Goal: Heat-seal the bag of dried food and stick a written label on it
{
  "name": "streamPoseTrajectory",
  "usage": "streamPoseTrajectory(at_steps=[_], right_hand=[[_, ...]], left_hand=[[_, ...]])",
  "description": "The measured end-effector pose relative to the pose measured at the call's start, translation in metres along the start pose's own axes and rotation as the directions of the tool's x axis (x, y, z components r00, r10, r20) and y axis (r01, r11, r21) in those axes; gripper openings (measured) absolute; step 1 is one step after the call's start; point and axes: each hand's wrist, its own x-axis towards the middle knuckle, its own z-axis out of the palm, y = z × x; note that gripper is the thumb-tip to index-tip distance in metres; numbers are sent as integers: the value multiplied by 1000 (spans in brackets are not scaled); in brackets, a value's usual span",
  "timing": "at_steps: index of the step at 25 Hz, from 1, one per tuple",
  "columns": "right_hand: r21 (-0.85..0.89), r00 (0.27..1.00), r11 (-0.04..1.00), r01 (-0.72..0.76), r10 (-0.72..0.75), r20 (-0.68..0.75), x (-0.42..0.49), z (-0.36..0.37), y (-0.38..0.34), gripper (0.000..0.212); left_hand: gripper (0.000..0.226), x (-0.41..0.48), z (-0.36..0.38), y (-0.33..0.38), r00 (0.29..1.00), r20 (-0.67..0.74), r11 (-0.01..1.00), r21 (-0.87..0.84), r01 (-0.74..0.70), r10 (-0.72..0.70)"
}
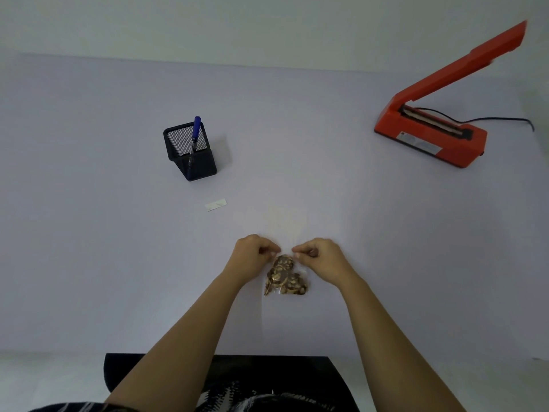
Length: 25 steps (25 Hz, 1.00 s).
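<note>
A clear plastic bag of brown dried food (285, 278) lies on the table in front of me, its empty upper part stretching away from me. My left hand (252, 255) pinches the bag's left side just above the food. My right hand (319, 257) pinches the right side at the same height. An orange heat sealer (430, 138) stands at the far right with its arm raised. A small white label (216, 204) lies flat to the left of the bag. A blue marker (194, 138) stands in a black mesh pen holder (190, 151).
The sealer's black cable (499, 118) trails off to the right behind it. The pale table (89, 233) ends in a near edge just ahead of my dark patterned clothing (237, 391). A wall rises behind the far edge.
</note>
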Motion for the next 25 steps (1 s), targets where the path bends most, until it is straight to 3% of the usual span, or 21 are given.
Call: streamPoseTrajectory(at_steps=[5, 9, 14, 20, 25], right_hand=[[-76, 996, 995, -62, 57, -65, 7, 1, -5, 15], [-158, 992, 986, -57, 38, -122, 10, 6, -5, 14], [-293, 978, 956, -17, -46, -206, 10, 9, -4, 10], [-297, 969, 953, 66, -132, -207, 3, 4, -6, 11], [-298, 966, 951, 85, -152, -207, 4, 5, -4, 8]], left_hand=[[14, 5, 3, 3, 989, -36, 985, -95, 141, -145], [10, 8, 6, 7, 975, -66, 976, -69, 208, -213], [8, 10, 7, 7, 976, -104, 980, 44, 194, -189], [7, 4, 0, -1, 978, -93, 980, -93, 177, -185], [7, 2, 1, -2, 983, -98, 987, -68, 146, -152]])
